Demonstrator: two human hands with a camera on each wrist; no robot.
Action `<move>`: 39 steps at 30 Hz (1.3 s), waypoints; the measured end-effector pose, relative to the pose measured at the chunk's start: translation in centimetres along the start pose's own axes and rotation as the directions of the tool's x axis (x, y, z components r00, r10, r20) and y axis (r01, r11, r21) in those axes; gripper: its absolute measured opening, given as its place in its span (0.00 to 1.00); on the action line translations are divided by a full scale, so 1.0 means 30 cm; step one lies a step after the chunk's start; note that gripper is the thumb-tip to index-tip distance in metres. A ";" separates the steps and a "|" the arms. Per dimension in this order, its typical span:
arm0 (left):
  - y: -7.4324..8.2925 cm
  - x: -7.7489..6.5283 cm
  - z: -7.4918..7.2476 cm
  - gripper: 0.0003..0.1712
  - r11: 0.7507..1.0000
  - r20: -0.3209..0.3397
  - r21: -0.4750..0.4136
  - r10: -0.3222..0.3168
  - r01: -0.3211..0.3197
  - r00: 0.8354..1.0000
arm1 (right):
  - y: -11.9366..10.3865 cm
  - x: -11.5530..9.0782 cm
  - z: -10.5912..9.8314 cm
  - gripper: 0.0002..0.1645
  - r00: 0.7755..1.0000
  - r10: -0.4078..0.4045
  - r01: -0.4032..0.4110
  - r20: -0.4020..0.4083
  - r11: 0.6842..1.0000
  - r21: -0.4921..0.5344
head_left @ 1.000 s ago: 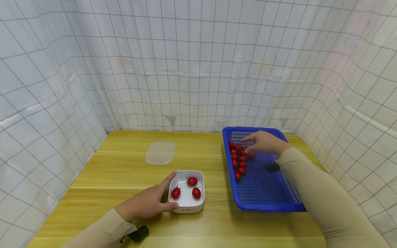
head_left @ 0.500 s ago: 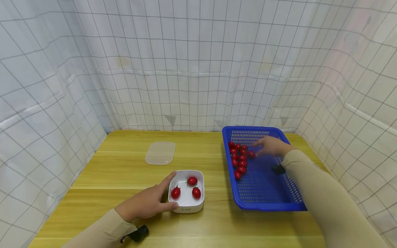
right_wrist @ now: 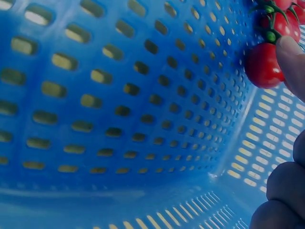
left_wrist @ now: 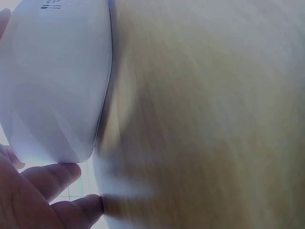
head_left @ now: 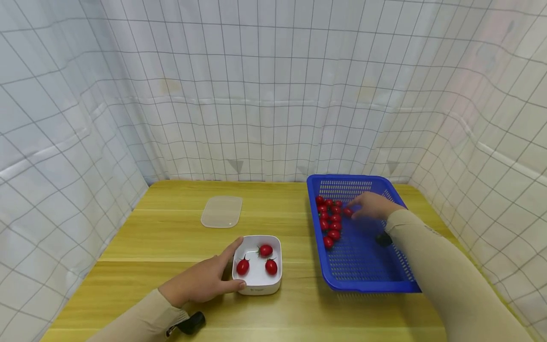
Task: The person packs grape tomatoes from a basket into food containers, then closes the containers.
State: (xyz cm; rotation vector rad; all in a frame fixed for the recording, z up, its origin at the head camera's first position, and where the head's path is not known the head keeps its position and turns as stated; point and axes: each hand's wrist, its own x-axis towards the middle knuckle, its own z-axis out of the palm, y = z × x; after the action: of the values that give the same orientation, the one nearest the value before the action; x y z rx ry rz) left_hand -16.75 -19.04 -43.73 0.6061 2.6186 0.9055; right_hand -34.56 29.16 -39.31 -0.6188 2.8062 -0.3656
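Observation:
My left hand point(head_left: 206, 279) grips the left side of a small white square container point(head_left: 257, 289), thumb at its near corner and forefinger at the far one. Three red cherry tomatoes point(head_left: 271, 267) with green stems lie apart on its floor. Up close in the left wrist view, other fingertips point(left_wrist: 66, 172) rest under the container wall point(left_wrist: 62, 86). Inside the blue basket point(head_left: 363, 286), my right hand point(head_left: 372, 206) pinches a cherry tomato point(head_left: 348, 212) between thumb and forefinger. The right wrist view has the thumb against that tomato point(right_wrist: 263, 67), other fingers curled below.
Several more cherry tomatoes point(head_left: 335, 225) are bunched along the basket's left wall. A translucent square lid point(head_left: 221, 212) lies on the wooden table point(head_left: 171, 237), behind and left of the container. White grid-patterned curtains point(head_left: 256, 118) close off the back and both sides.
My right hand came down and slightly forward in the basket, closing its thumb and forefinger about the rightmost tomato. The left hand and the container have stayed in place.

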 end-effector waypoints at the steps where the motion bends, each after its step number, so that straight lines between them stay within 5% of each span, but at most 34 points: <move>1: 0.001 -0.001 0.000 0.63 1.000 -0.001 0.000 -0.001 0.001 1.000 | 0.004 0.002 0.004 0.24 1.000 0.002 -0.002 -0.003 1.000 -0.003; 39: 0.001 0.003 -0.002 0.63 1.000 -0.002 0.002 0.003 -0.003 1.000 | 0.050 0.048 0.050 0.23 0.999 -0.025 0.023 -0.041 0.998 -0.052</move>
State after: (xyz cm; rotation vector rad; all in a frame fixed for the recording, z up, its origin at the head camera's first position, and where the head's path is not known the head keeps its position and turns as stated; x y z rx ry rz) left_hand -16.85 -19.01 -43.67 0.6102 2.6214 0.9045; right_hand -35.97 29.55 -41.41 -0.6636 2.8587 -0.3155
